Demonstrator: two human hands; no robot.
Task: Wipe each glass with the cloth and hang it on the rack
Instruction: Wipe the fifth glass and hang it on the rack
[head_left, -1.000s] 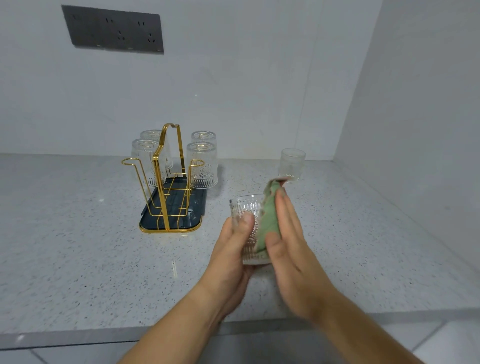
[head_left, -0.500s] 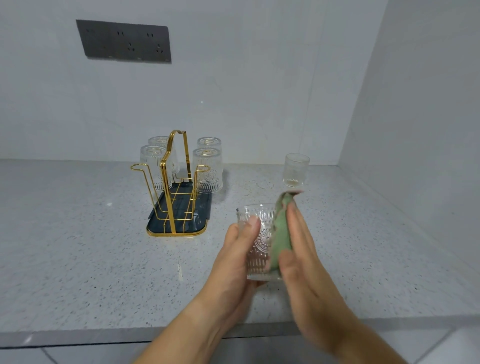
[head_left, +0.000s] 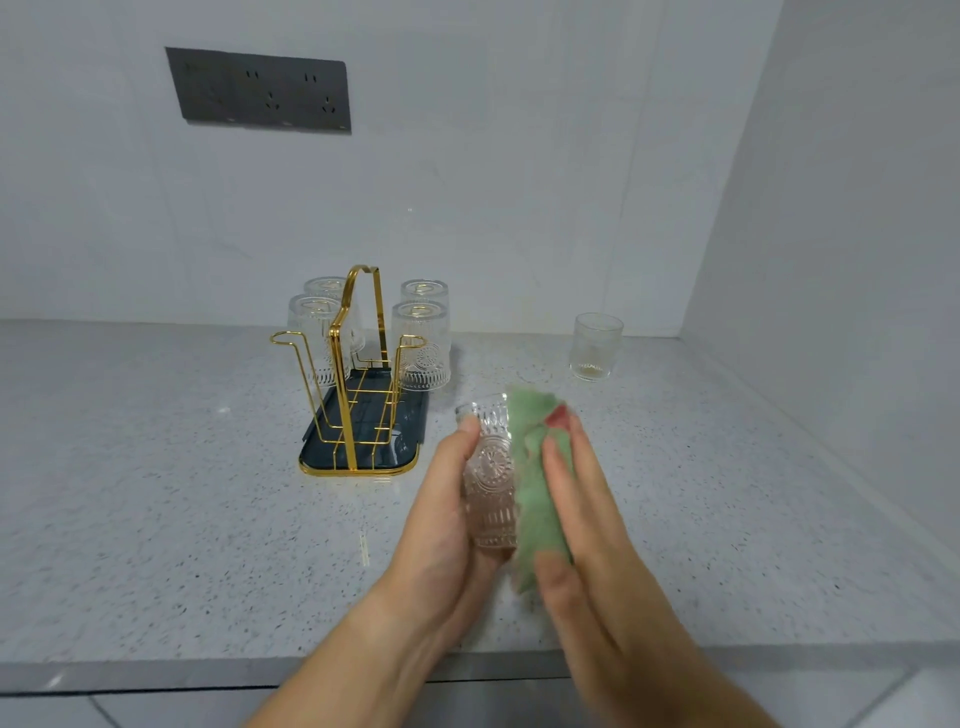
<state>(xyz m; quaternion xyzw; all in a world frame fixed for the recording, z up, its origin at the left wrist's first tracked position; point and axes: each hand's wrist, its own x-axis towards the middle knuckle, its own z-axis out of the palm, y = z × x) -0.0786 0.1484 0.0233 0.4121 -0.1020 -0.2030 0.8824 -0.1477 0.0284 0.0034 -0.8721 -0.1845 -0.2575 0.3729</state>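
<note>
Embossed glass (head_left: 491, 467) gripped around body by left hand (head_left: 441, 530); right hand (head_left: 587, 545), fingers straight, presses green cloth (head_left: 532, 514) on its side. Probably fragile, slippery; safest hold on patterned wall.

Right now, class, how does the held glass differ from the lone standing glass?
The held glass is gripped in the left hand; the lone glass stands untouched on the countertop. The right hand presses a green cloth against the held glass; the lone glass is bare. Both are clear.
</note>
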